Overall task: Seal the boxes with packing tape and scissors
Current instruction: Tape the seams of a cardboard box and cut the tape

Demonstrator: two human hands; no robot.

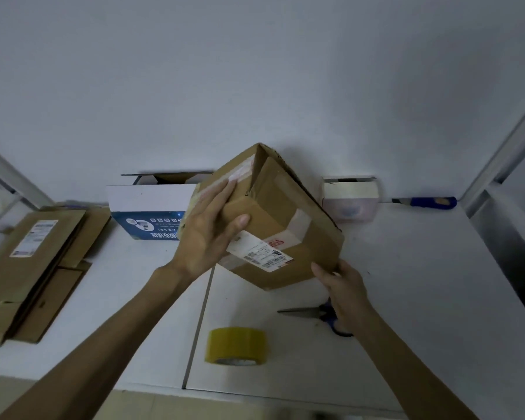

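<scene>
**Q:** Which parts are being hidden or lost in this view?
**A:** The right hand (pixel 343 283) is covering part of the blue handles of the scissors (pixel 303 311), and its fingers are passing out of sight behind the cardboard box (pixel 285 225). The print on the box's label is too blurred to read. The stack of flattened cardboard (pixel 34 268) is being cut off at the left edge.

**Q:** What is surrounding the work?
**A:** A white table (pixel 406 283) is standing against a plain pale wall. A blue-and-white box (pixel 149 213) and a small white box (pixel 350 198) are sitting by the wall with their flaps up. A blue-handled tool (pixel 428 203) is lying beside the smaller one. The tape roll (pixel 235 347) is resting near the front edge, with the scissors to its right.

**Q:** How are the hands posing?
**A:** They are holding the cardboard box tilted above the table, one corner uppermost. The left hand (pixel 206 234) is lying flat on it, fingers straight, thumb spread. The right hand is apparently pinching the lower right corner, its thumb pressing the near face.
</scene>
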